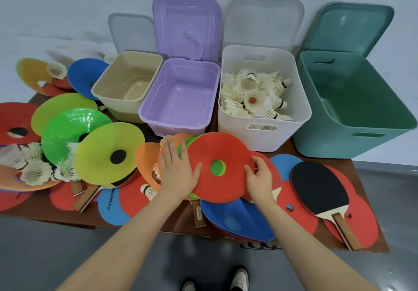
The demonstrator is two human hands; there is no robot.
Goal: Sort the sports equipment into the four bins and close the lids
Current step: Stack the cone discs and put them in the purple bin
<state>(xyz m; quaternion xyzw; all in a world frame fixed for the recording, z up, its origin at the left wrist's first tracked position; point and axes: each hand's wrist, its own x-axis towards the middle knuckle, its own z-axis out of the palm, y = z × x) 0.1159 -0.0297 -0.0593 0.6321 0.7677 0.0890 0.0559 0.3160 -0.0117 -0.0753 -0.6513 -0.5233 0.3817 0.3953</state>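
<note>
A stack of flat disc cones topped by a red disc (217, 153) sits at the table's middle front. My left hand (177, 169) lies flat on the stack's left side, fingers straight. My right hand (259, 177) grips the red disc's right edge with curled fingers. Four open bins stand behind: beige (106, 87), purple (149, 110), white (228, 119) holding several shuttlecocks (253, 96), and green (316, 132). The beige, purple and green bins look bare inside.
Loose discs (108, 155) and shuttlecocks (36, 173) crowd the table's left. A black paddle (321, 189) lies at the right on red discs. A blue disc (237, 218) overhangs the front edge. Lids lean open against the wall behind each bin.
</note>
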